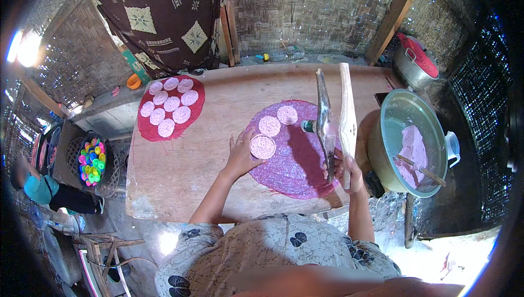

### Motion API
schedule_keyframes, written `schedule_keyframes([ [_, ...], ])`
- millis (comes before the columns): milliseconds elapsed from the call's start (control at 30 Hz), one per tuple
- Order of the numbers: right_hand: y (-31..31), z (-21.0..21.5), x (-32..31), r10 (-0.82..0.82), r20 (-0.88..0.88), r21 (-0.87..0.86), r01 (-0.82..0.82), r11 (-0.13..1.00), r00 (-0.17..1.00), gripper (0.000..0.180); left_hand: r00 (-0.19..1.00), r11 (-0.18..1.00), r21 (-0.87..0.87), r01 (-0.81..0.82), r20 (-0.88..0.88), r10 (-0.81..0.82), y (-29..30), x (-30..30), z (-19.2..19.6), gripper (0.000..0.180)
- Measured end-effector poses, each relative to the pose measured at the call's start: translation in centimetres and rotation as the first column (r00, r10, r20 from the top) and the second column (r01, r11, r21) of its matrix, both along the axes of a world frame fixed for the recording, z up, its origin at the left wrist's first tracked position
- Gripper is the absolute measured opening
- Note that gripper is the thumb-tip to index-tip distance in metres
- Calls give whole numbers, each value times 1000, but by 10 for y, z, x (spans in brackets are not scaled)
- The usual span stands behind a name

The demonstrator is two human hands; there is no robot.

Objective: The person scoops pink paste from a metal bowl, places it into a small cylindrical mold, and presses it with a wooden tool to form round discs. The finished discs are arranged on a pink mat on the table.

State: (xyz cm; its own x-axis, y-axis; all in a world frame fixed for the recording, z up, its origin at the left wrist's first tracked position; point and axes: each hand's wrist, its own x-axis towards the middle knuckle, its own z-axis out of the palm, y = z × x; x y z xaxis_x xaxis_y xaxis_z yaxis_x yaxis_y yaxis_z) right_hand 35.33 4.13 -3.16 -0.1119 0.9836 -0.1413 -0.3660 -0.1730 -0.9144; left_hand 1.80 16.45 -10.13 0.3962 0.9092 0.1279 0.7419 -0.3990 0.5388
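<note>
My left hand (238, 155) curves its thumb and fingers around the left side of a pale ring mould (263, 157). Inside its rim lies a round of pink strands. The ring rests on the left part of a purple-pink round mat (289, 171). Two more pink rounds (269, 126) lie just beyond it on the same mat. My right hand (348, 174) is closed on the near ends of a wooden two-handled press (347, 106), with one dark and one light lever. A short green-and-white cylinder (309, 126) sits beside the dark lever, partly hidden by it.
A red mat (143, 128) with several pink rounds lies at the table's (213, 95) far left. At right stands a large basin (382, 160) with pink dough and a stick; behind it is a metal pot (417, 73). A child (41, 188) stands at far left near a basket of colourful pieces (93, 160).
</note>
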Motion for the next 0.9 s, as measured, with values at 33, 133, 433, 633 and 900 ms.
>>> schedule_keyframes([
  [33, -1, 0, 1, -2, -3, 9, 2, 1000, 1000, 82, 999, 999, 50, -19, 41, 17, -2, 0, 4, 116],
  [133, -5, -2, 2, -27, -5, 36, 27, 999, 1000, 82, 994, 989, 137, -63, 101, 49, -21, 0, 20, 114],
  [433, -11, -5, 3, 34, -121, 35, -30, 999, 992, 77, 991, 985, 117, 130, -51, -125, -60, 17, 1, 110],
  [633, -16, -3, 2, 32, -58, 75, -27, 997, 998, 79, 997, 985, 157, 74, 8, -76, -58, 4, 18, 98],
  [900, -17, 10, -7, 202, 12, 79, -202, 976, 979, 84, 982, 996, 78, 45, 182, -58, -38, -5, 25, 87],
])
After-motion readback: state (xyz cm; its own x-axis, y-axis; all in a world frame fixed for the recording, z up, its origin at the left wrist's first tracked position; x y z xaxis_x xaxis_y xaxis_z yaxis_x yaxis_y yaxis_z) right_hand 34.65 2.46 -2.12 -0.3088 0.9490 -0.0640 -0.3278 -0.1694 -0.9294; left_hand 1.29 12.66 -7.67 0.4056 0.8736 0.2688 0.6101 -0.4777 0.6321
